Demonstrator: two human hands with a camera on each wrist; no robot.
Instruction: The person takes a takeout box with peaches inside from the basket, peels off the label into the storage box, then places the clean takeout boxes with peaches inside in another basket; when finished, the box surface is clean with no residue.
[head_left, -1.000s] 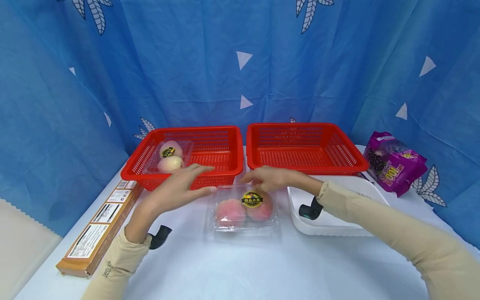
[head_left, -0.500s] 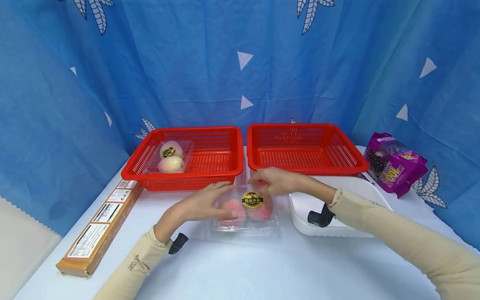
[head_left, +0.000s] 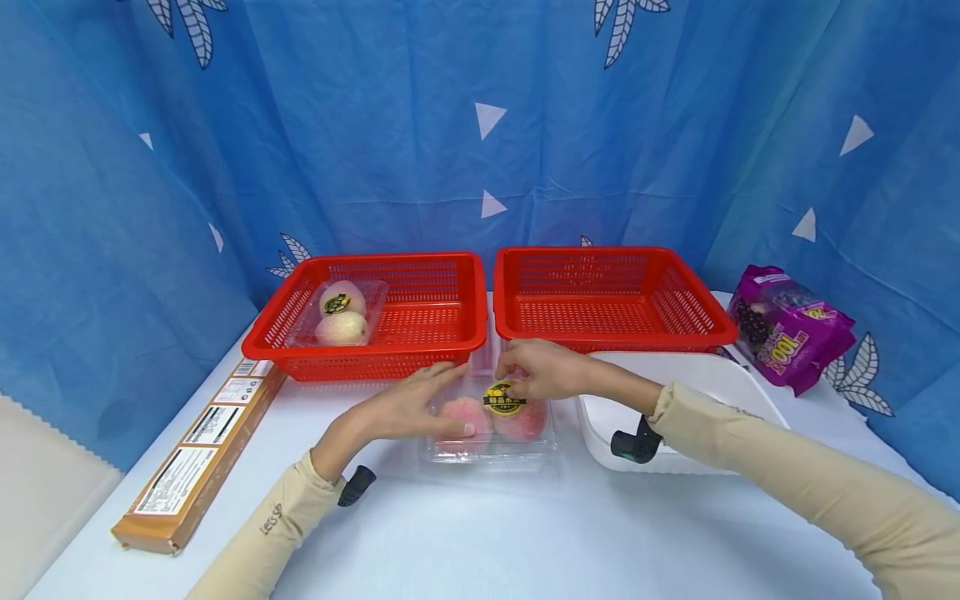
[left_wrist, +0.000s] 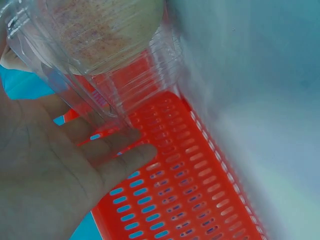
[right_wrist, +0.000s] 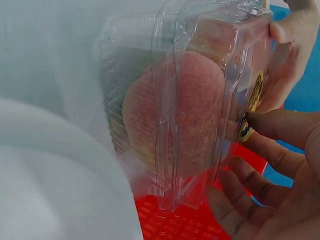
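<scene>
In the head view, a clear plastic clamshell box (head_left: 487,456) with two pink peaches (head_left: 527,425) lies on the table in front of the baskets. A round black-and-yellow sticker (head_left: 504,403) is on its lid. My left hand (head_left: 401,407) holds the box's left end, thumb over the lid and fingers toward the far edge. In the left wrist view its fingers (left_wrist: 125,157) lie beside the box wall. My right hand (head_left: 551,371) reaches over the far right part; in the right wrist view its thumb and index finger (right_wrist: 272,152) pinch at the sticker's edge.
Two red baskets stand behind the box; the left basket (head_left: 431,362) holds another clamshell of peaches (head_left: 342,329), and the right basket (head_left: 615,340) is beside it. A white tray (head_left: 600,450) stands right, a purple bag (head_left: 791,333) beyond. A long brown carton (head_left: 198,454) lies left.
My left hand has come down and right onto the box's left end. My right hand has moved from the box's far right edge to the sticker. The box stays in place.
</scene>
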